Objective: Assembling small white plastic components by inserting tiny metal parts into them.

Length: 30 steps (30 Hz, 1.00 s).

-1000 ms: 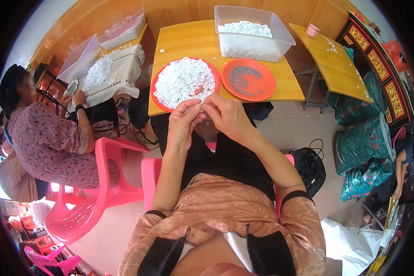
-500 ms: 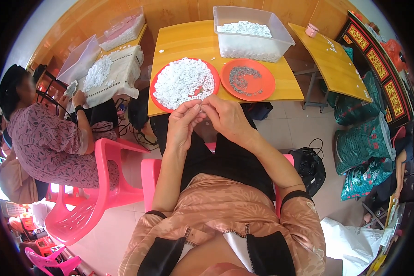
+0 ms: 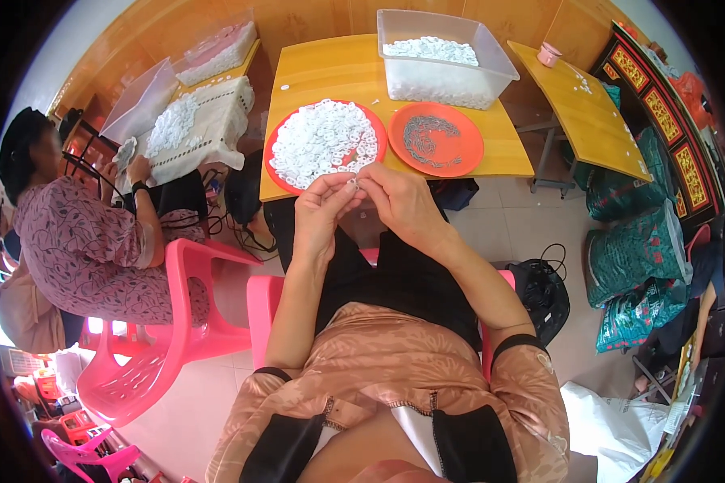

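Small white ring [image 3: 351, 184] pinched betw. fingertips of both hands, held just in front of near edge of the counter [image 3: 330, 68], over the person's lap. Left hand [image 3: 324, 205]: fingers curled in, thumb + forefinger closed on the ring. Right hand [image 3: 399, 197]: same, fingers bent, tips meeting left's at the ring. Can't tell if a second piece sits in the pinch; too small.

Just beyond hands, on counter: red plate [image 3: 275, 145] heaped w/ white rings, near edge almost touching the knuckles in view. Beside it to the right, orange plate [image 3: 466, 153] w/ thin scatter of small dark metal bits. Behind both, clear plastic tub [image 3: 443, 80] part-full of white pieces. A few loose white bits on bare counter top.

Right of that, second yellow table [image 3: 588, 113], angled, pink cup [image 3: 549, 54] at far end.

Left side: another person [image 3: 89, 241] in patterned top seated on pink plastic chair [image 3: 177, 322], hands at a white crate [image 3: 209, 133] of white pieces. Green sacks [image 3: 628, 258] on floor at right.
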{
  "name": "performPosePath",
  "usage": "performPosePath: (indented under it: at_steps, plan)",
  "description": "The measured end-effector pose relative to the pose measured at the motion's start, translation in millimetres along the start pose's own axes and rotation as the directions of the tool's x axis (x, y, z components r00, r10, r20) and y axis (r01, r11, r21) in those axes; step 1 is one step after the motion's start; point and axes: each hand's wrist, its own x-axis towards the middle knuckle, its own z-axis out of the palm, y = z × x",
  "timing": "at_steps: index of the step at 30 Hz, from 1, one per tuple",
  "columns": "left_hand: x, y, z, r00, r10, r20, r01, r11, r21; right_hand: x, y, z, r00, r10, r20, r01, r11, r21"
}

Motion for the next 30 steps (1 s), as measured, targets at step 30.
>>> performPosePath:
  at_steps: [30]
  plan:
    - [-81.4,-45.9,-47.4,0.978,-0.210,-0.003,0.205,0.952,0.227,-83.4,-0.9,34.7,0.963,0.102,0.248,-0.143,0.978,0.152]
